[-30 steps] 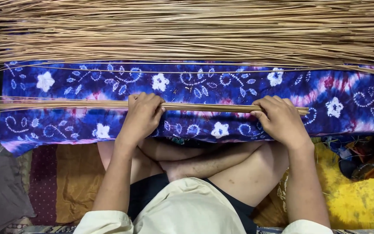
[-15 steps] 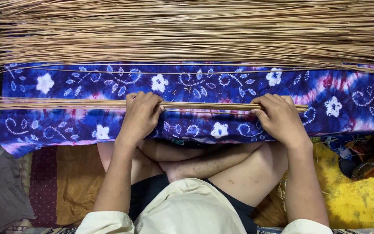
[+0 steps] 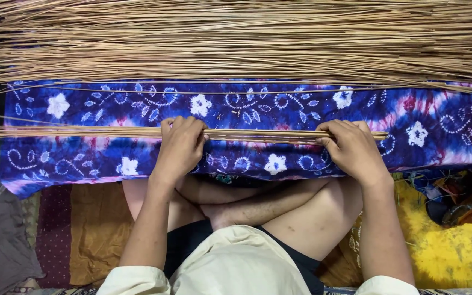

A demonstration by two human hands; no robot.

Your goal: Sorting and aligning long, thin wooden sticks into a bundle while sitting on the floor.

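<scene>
A thin bundle of long tan sticks (image 3: 263, 134) lies across a blue and purple cloth with white flowers (image 3: 110, 155). My left hand (image 3: 180, 146) is closed over the bundle near its middle. My right hand (image 3: 353, 150) grips it close to its right end, whose tips poke out just past the fingers. To the left the bundle runs on out of the frame. My crossed bare legs (image 3: 258, 205) sit below the cloth.
A wide heap of the same loose sticks (image 3: 236, 41) fills the top of the view. A few single sticks (image 3: 247, 90) lie on the cloth between heap and bundle. Yellow fabric (image 3: 454, 251) is at lower right, brown and grey cloths (image 3: 83, 229) at lower left.
Both hands keep their hold on the bundle. The sticks between the hands have shifted slightly and look a little more spread.
</scene>
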